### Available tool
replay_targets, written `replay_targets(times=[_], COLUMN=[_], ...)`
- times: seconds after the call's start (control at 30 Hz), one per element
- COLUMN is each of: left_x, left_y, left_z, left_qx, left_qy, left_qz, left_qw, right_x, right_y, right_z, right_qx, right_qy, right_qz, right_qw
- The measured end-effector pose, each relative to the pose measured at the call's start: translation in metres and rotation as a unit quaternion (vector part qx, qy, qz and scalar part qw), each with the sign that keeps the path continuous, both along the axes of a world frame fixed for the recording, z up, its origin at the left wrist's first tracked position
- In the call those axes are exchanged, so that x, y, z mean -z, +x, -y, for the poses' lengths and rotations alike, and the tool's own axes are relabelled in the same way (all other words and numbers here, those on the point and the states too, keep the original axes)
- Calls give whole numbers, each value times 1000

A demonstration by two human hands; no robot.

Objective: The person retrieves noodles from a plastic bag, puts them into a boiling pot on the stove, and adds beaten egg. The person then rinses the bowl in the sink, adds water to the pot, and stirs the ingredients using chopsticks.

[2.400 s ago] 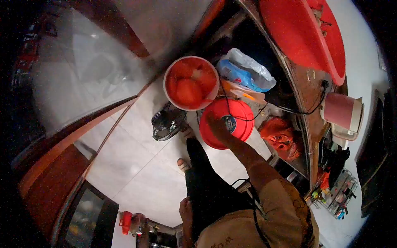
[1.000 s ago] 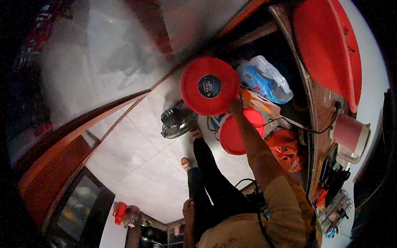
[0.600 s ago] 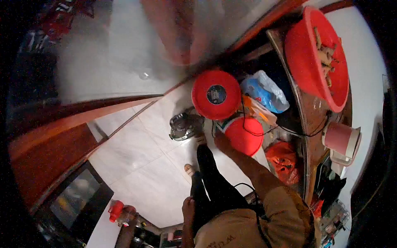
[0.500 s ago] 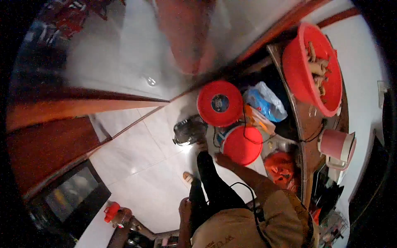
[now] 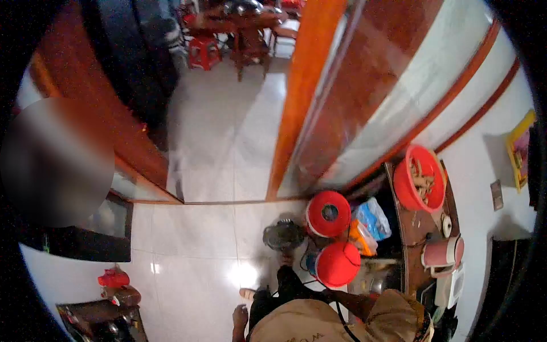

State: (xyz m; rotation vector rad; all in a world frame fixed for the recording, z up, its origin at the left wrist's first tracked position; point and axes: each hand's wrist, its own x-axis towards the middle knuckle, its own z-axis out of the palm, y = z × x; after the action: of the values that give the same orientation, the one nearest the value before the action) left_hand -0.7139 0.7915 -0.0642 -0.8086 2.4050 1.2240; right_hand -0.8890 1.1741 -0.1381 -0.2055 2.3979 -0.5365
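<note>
My left hand hangs low beside my dark trousers, fingers loosely extended, with nothing visible in it. My right arm reaches down on the other side, near a bucket with a red lid; its hand is dark and mostly hidden against my leg. A black cord runs across my shirt. In front of my forward foot a dark rounded thing rests on the tiles; its kind is unclear. Another red-lidded bucket stands just beyond.
A shelf on the right holds a red basin of brownish pieces and a pink kettle. Plastic bags lie beside the buckets. Ahead, an orange-brown door frame borders a room with a red stool.
My view has swung up and levelled, bringing the doorway and the room beyond into sight. My right hand, earlier beside the nearer red lid, now sits closer to my leg.
</note>
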Motion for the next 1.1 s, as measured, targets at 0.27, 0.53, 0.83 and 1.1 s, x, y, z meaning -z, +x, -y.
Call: replay_targets(times=[0.27, 0.53, 0.83, 1.1], left_x=[34, 92, 65, -9], left_y=[202, 346, 322, 343], left_z=[73, 70, 67, 189], left_qx=[-193, -348, -531, -702], left_qy=[-50, -36, 98, 13], left_qz=[-17, 118, 35, 66], left_qw=[980, 929, 841, 709], right_x=[-32, -40, 6, -72], right_y=[23, 10, 16, 138], right_z=[123, 254, 526, 832], right_qx=[-114, -274, -393, -790], right_qy=[-13, 9, 41, -148], right_qz=[54, 87, 286, -52], right_qw=[992, 958, 873, 593])
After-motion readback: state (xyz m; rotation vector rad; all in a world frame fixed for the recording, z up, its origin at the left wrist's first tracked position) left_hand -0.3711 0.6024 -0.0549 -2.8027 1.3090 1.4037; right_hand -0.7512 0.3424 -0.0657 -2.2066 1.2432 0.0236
